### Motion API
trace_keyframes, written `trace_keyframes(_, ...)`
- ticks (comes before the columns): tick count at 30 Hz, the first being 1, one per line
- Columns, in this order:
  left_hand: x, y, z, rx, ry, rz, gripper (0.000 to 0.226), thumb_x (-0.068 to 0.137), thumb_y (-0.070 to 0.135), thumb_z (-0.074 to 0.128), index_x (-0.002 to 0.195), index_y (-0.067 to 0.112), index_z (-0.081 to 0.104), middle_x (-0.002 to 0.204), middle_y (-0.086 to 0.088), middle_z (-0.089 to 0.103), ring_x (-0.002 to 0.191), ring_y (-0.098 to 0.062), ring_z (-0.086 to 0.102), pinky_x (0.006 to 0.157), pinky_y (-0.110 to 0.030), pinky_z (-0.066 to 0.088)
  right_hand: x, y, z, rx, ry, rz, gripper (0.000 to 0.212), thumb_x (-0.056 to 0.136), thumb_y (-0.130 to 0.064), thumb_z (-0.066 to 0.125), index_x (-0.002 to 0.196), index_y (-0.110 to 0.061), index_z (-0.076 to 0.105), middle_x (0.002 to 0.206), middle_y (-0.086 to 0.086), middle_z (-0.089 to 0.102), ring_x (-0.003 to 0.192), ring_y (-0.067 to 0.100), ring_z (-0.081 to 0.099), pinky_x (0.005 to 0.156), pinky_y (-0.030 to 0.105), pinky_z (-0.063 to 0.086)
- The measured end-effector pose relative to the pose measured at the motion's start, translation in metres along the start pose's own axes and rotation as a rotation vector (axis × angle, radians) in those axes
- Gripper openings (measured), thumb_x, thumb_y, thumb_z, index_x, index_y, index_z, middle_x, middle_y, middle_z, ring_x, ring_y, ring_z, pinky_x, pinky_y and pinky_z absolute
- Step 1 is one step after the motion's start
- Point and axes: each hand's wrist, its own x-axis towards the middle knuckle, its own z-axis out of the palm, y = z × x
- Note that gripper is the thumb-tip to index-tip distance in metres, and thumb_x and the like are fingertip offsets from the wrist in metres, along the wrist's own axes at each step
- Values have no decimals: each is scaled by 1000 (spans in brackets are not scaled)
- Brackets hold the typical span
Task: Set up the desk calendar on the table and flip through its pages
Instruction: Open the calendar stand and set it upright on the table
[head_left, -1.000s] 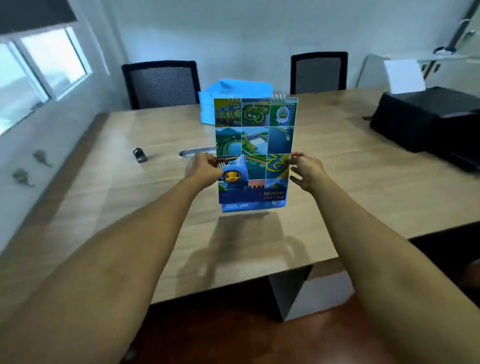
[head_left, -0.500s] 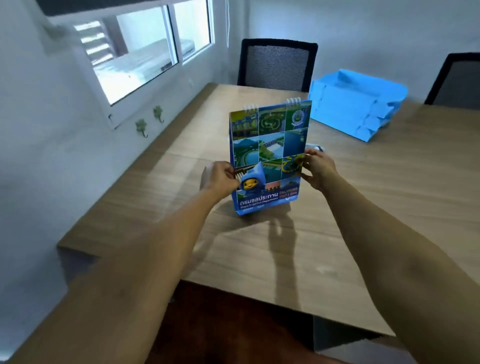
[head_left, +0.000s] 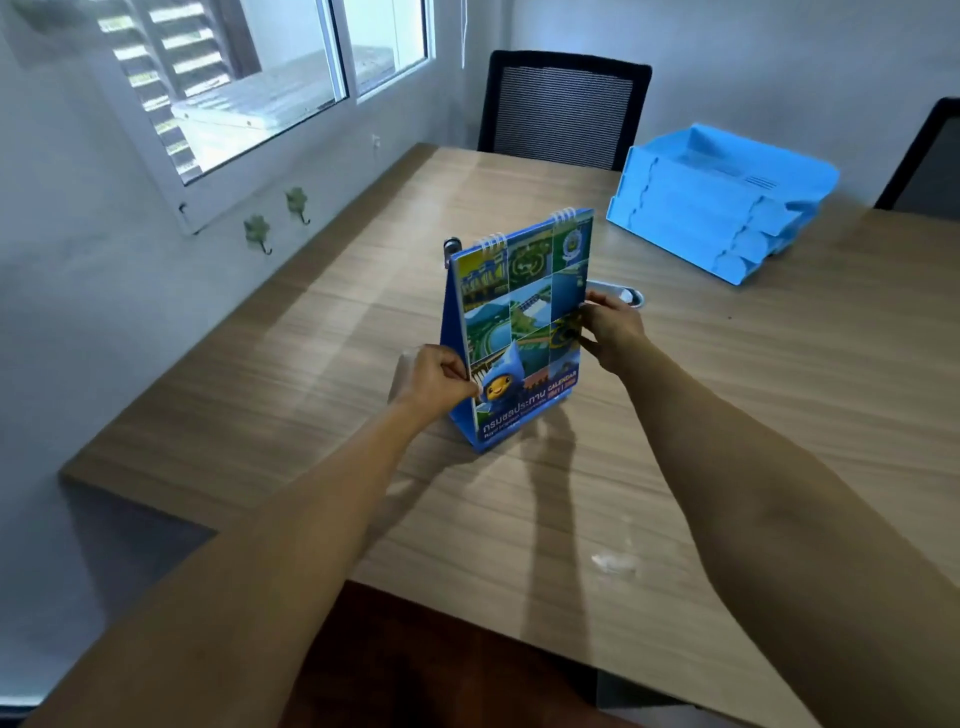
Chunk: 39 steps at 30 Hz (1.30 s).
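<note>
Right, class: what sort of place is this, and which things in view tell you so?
Probably an office meeting room: a long wood-grain table, black mesh-backed office chairs along its far side, and a stack of blue plastic letter trays on it.

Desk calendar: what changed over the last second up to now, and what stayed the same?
The desk calendar came down from mid-air, held flat, to the wooden table, where it now appears to stand near the left edge, its blue stand opened into a tent. The view swung left, towards the window. Unchanged: the left hand and right hand keep hold of its side edges, the cover page is unflipped, and the blue trays are unmoved.
</note>
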Motion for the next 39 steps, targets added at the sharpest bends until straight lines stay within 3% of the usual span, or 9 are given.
trace_keyframes(6, 7, -8, -12, 40, -192, 15, 19, 69, 10, 77, 86, 4, 74, 78, -5, 69, 55, 1, 58, 50, -4, 41, -3, 5, 3, -48, -6, -15, 26, 90, 2, 46, 104, -14, 61, 80, 3, 61, 69, 16, 57, 57, 24, 44)
trace_keyframes(10, 26, -24, -33, 57, -99, -3, 12, 71, 6, 67, 81, 10, 67, 75, -4, 66, 72, -17, 60, 59, -21, 47, -17, 5, 4, -151, 44, -47, 40, 94, -5, 45, 132, -10, 52, 103, 7, 59, 76, 13, 51, 65, 25, 39)
trace_keyframes(13, 42, -28, -41, 4, -72, 11, 24, 73, 13, 76, 95, 7, 67, 81, -5, 63, 79, -23, 64, 78, -28, 53, -38, 13, 9, -198, 103, -124, 53, 98, -14, 44, 149, -12, 31, 147, 14, 40, 119, 24, 51, 82, 28, 41)
trace_keyframes(17, 60, -19, -45, -18, -252, 149, 31, 83, 4, 64, 114, -3, 65, 95, -9, 61, 90, -21, 57, 87, -29, 46, -81, 60, 24, -313, 143, -335, 57, 92, -16, 54, 146, -12, 35, 145, 11, 42, 133, 22, 42, 98, 25, 37)
trace_keyframes(20, 69, -18, -44, 48, -303, 248, 22, 81, 5, 61, 101, 6, 72, 95, -9, 70, 86, -21, 62, 85, -31, 51, -112, 98, 36, -520, 83, -352, 85, 80, -33, 72, 149, -10, 28, 141, 10, 42, 125, 8, 36, 106, 21, 29)
trace_keyframes(24, 76, -28, -35, 115, -271, 332, 21, 75, 10, 59, 87, 2, 75, 85, -23, 74, 82, -36, 70, 78, -48, 57, -121, 118, 61, -747, 51, -372, 121, 67, -54, 76, 154, -11, 4, 162, 5, 9, 149, 19, 7, 122, 35, 17)
trace_keyframes(29, 72, -28, -44, 134, -281, 374, 20, 78, 9, 60, 87, 2, 76, 83, -22, 74, 82, -36, 70, 76, -45, 58, -107, 115, 71, -792, 159, -370, 113, 73, -34, 75, 155, -15, -1, 159, 15, 12, 148, 30, 15, 110, 48, 38)
trace_keyframes(32, 65, -20, -51, 183, -268, 401, 18, 77, 11, 62, 85, 2, 76, 81, -19, 74, 79, -31, 69, 74, -39, 57, -107, 110, 64, -849, 102, -366, 108, 73, -25, 70, 154, -29, -2, 157, 7, 19, 142, 29, 31, 96, 49, 50)
trace_keyframes(39, 53, -3, -48, 299, -277, 463, 15, 74, 12, 65, 77, 0, 73, 61, -5, 60, 65, -20, 56, 70, -34, 55, -108, 99, 47, -928, 84, -344, 101, 77, -13, 60, 153, -33, -3, 155, 3, 30, 115, 32, 54, 76, 39, 50)
